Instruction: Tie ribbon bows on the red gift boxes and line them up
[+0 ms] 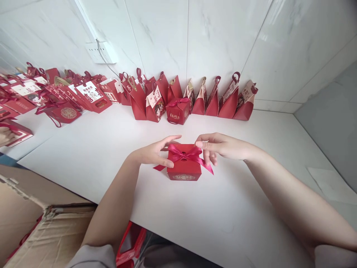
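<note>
A small red box (184, 174) with a gold round emblem on its front stands on the white table (178, 212), in the middle of the head view. On its top lies a tied bow of pink-red satin ribbon (184, 154), whose two tails hang out to the left and right. My left hand (157, 152) is at the box's left side, fingers apart, with the thumb near the left loop. At the right corner, my right hand (214, 147) has its thumb and forefinger together by the right loop; whether ribbon lies between them is too small to tell.
Red gift boxes (212, 104) with loop handles line the back wall, and more boxes (92, 96) crowd the left. Another person's hand (5, 136) touches a red box at the far left. An open cardboard carton (64, 234) sits below the table's left edge.
</note>
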{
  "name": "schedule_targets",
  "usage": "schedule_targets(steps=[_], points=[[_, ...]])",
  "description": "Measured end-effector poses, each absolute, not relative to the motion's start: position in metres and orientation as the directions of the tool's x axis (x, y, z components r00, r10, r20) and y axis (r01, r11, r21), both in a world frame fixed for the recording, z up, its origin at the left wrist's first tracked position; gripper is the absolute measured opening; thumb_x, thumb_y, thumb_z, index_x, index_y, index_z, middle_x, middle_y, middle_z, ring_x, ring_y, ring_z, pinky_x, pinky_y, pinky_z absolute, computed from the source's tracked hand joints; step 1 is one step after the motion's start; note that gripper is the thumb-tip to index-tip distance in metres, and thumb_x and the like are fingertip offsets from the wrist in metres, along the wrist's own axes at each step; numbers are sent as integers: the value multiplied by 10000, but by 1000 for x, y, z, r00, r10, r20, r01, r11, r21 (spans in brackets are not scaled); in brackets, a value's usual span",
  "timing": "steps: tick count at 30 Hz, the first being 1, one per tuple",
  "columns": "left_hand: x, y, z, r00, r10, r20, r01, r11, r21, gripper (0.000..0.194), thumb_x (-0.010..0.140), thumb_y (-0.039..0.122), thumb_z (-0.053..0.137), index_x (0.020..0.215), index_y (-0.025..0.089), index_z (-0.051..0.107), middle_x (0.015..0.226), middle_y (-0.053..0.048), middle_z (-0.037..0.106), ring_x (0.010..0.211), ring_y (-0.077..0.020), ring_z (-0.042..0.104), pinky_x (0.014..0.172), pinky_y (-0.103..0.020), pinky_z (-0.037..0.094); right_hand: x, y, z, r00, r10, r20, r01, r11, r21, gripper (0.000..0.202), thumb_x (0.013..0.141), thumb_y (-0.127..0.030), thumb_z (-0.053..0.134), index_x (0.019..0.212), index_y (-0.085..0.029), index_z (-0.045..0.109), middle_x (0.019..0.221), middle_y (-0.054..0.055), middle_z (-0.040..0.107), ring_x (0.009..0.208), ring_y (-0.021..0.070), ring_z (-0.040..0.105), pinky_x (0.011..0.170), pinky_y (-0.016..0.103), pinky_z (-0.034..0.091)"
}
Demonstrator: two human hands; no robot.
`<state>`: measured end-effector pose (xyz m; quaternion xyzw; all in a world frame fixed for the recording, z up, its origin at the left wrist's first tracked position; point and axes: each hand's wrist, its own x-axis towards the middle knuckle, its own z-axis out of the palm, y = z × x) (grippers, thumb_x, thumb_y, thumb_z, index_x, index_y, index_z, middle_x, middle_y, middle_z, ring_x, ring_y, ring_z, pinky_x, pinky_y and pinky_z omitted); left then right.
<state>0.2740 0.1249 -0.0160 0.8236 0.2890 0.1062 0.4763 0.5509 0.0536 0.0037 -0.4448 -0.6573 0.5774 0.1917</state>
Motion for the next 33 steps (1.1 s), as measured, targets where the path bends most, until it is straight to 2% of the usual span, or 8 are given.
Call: schedule_targets(steps=[2, 5, 10, 15, 19, 22, 27, 33], points=[[276, 122, -15, 860, 483, -164, 367, -363, 857, 1192, 570, 315, 876, 1533, 372, 177, 1375, -119, 577, 1309, -299, 523, 992, -457, 502, 552, 54, 0, -549, 809, -213, 365, 3, -931, 478, 862, -632, 563, 1044, -190, 578, 758, 45, 687, 602, 159, 589, 626, 318, 486], [277, 117, -10, 895, 409, -180, 339, -357, 870, 1386, 526, 293, 898, 1539, 380, -44, 1392, -127, 553, 1314, -305, 518, 994, -461, 496, 559, 52, -5, -471, 878, -83, 469, 170, -867, 620, 754, -552, 730, 1271, -270, 534, 1148, 84, 642, 945, 228, 619, 775, 346, 512], [284, 109, -6, 860, 511, 7, 287, -494, 820, 1279, 631, 318, 837, 1539, 383, -61, 1436, -117, 476, 1335, -289, 483, 1120, -497, 360, 561, 49, -10, -571, 819, -54, 488, 286, -825, 1175, 619, -435, 853, 1552, -367, 141, 1499, 89, 411, 1289, 322, 487, 966, 403, 500], [292, 115, -19, 727, 616, 302, 307, -686, 660, 1184, 686, 281, 784, 1551, 341, -21, 1468, -109, 437, 1376, -287, 406, 1156, -470, 311, 556, 62, -21, -497, 834, 241, 405, 468, -786, 1244, 651, -455, 845, 1560, -332, 5, 1612, 118, 196, 1458, 332, 253, 1152, 515, 278], [290, 125, -32, 658, 627, 417, 426, -766, 481, 955, 726, 280, 744, 1528, 304, 227, 1490, -108, 391, 1384, -294, 384, 1149, -437, 341, 564, 81, -41, -356, 923, 144, 296, 257, -920, 1011, 777, -470, 751, 1547, -309, 116, 1491, 142, 414, 1316, 287, 475, 1077, 497, 387], [288, 128, -36, 686, 566, 458, 445, -824, 352, 732, 764, 284, 706, 1439, 292, 423, 1471, -111, 381, 1354, -287, 417, 1123, -431, 380, 566, 91, -54, -289, 957, 33, 118, 70, -991, 671, 827, -474, 700, 1376, -198, 433, 1126, 112, 659, 1013, 221, 647, 963, 421, 480], [288, 133, -39, 730, 473, 493, 448, -876, 176, 579, 805, 241, 665, 1364, 312, 532, 1499, -97, 333, 1370, -294, 405, 1120, -459, 389, 562, 95, -58, -248, 968, -36, 59, -22, -998, 389, 791, -541, 707, 816, -158, 640, 726, 18, 650, 661, 126, 601, 715, 284, 496], [287, 136, -42, 746, 425, 512, 460, -886, 65, 522, 834, 288, 644, 1349, 308, 562, 1485, -111, 342, 1370, -298, 408, 1112, -467, 403, 565, 91, -51, -342, 938, -59, 119, -19, -993, 354, 773, -510, 737, 762, -164, 667, 715, 29, 707, 647, 139, 644, 664, 273, 470]])
